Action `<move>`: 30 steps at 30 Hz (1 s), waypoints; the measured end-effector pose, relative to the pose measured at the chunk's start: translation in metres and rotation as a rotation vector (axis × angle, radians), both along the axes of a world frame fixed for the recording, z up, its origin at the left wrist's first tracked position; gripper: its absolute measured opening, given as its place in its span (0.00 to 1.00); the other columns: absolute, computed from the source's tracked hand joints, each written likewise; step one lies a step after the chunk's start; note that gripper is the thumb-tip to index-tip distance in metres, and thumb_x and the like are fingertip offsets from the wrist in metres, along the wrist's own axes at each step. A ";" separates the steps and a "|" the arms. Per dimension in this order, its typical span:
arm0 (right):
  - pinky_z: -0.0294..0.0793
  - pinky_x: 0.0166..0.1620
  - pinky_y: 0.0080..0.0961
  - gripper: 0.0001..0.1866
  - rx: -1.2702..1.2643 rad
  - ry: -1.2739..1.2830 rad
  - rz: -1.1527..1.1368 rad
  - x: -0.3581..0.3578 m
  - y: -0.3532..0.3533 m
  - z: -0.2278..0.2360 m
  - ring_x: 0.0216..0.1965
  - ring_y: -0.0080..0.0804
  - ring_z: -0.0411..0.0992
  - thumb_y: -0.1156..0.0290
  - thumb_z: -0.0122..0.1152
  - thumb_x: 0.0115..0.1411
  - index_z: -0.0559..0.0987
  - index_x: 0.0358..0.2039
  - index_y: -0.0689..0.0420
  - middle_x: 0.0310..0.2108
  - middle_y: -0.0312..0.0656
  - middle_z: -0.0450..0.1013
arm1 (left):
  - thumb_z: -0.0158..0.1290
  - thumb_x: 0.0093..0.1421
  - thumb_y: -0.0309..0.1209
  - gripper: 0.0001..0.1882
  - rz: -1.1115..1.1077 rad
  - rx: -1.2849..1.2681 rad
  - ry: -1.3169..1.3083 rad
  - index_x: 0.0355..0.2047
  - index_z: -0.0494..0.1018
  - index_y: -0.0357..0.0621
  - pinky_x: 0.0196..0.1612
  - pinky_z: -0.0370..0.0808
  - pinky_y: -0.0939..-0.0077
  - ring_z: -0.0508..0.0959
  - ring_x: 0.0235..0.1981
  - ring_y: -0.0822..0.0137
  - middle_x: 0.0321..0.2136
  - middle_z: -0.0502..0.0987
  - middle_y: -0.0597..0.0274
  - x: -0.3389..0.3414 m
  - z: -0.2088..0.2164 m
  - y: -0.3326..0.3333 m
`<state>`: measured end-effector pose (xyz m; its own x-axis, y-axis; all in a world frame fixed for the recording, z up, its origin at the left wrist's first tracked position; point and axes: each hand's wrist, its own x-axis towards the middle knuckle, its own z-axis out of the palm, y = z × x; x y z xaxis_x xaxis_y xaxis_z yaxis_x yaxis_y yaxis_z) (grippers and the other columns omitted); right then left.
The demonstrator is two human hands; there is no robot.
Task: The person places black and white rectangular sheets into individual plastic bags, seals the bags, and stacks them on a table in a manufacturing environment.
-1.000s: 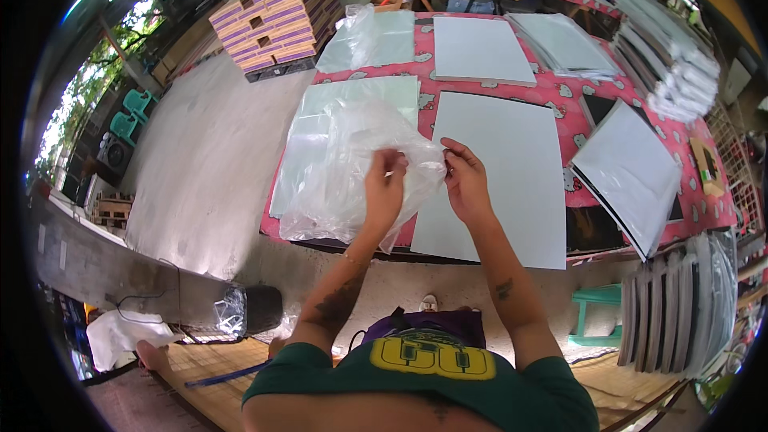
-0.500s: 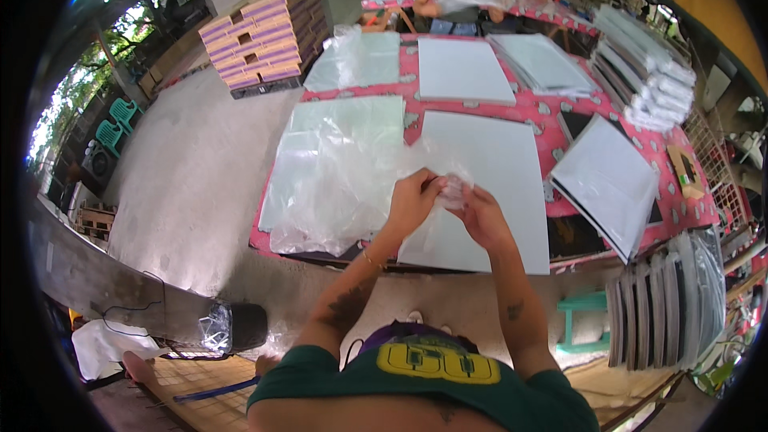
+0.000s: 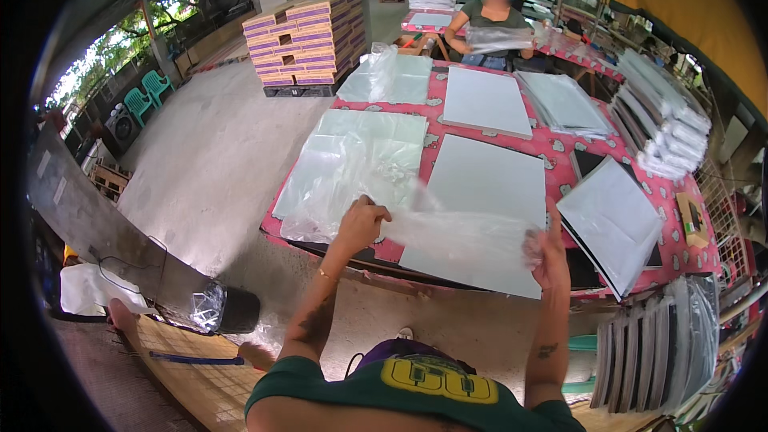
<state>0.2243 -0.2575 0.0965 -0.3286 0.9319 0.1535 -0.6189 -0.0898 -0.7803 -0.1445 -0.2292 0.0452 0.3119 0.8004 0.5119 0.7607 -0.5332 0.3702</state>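
A clear plastic bag (image 3: pixel 460 234) is stretched between my two hands, above the near edge of a large pale board (image 3: pixel 492 184). My left hand (image 3: pixel 362 226) is closed on one side of the bag's edge, with the fingers curled. Its other side is pinched in my right hand (image 3: pixel 549 254), which is slightly blurred and has a finger pointing up. Left of the board lies a pile of clear plastic bags (image 3: pixel 352 168), crumpled on top. A bagged board (image 3: pixel 612 204) rests at a slant on dark boards to the right.
The table has a pink patterned cloth (image 3: pixel 436 124). Across it stands a co-worker (image 3: pixel 496 20) holding clear plastic. Another pale board (image 3: pixel 486 100) and a stack of wrapped boards (image 3: pixel 564 104) lie farther back. Several wrapped boards (image 3: pixel 656 344) stand upright at the near right. A small box (image 3: pixel 692 218) sits at the right edge.
My hands have moved apart, left hand leftward and right hand rightward, spreading the bunched bag between them. The view has shifted, and the co-worker's plastic is lower.
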 end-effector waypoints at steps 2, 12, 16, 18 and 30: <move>0.64 0.24 0.16 0.25 0.411 -0.496 0.119 -0.011 -0.003 0.029 0.23 0.18 0.63 0.70 0.59 0.57 0.67 0.56 0.43 0.26 0.34 0.64 | 0.54 0.44 0.21 0.16 -0.242 0.010 -0.019 0.37 0.75 0.46 0.52 0.70 0.59 0.72 0.46 0.47 0.41 0.72 0.43 0.033 0.040 -0.008; 0.71 0.41 0.40 0.19 0.353 -1.948 -0.234 0.082 -0.013 0.054 0.32 0.52 0.73 0.57 0.60 0.53 0.79 0.31 0.64 0.40 0.56 0.72 | 0.54 0.54 0.46 0.25 0.075 0.116 0.199 0.39 0.75 0.34 0.41 0.74 0.55 0.78 0.37 0.51 0.38 0.76 0.44 0.027 0.111 -0.011; 0.70 0.43 0.33 0.21 0.472 -1.453 0.122 0.105 -0.020 0.042 0.39 0.43 0.73 0.53 0.60 0.54 0.80 0.29 0.63 0.45 0.50 0.72 | 0.53 0.54 0.49 0.27 -0.739 -0.196 -0.512 0.38 0.75 0.33 0.37 0.74 0.58 0.78 0.34 0.47 0.36 0.77 0.44 -0.024 0.106 -0.015; 0.69 0.45 0.30 0.20 0.566 -0.744 -0.068 0.119 -0.015 0.000 0.45 0.34 0.70 0.55 0.59 0.57 0.79 0.35 0.61 0.46 0.42 0.71 | 0.54 0.55 0.46 0.22 -0.697 -0.841 -1.411 0.31 0.75 0.35 0.36 0.72 0.61 0.77 0.32 0.54 0.32 0.76 0.49 0.007 0.103 -0.051; 0.70 0.44 0.31 0.26 0.061 0.025 0.190 0.113 -0.015 -0.049 0.39 0.30 0.71 0.53 0.54 0.60 0.71 0.49 0.63 0.40 0.43 0.74 | 0.44 0.65 0.39 0.19 -0.767 -1.464 -0.224 0.45 0.71 0.34 0.43 0.75 0.70 0.78 0.37 0.69 0.38 0.78 0.55 0.041 0.058 -0.041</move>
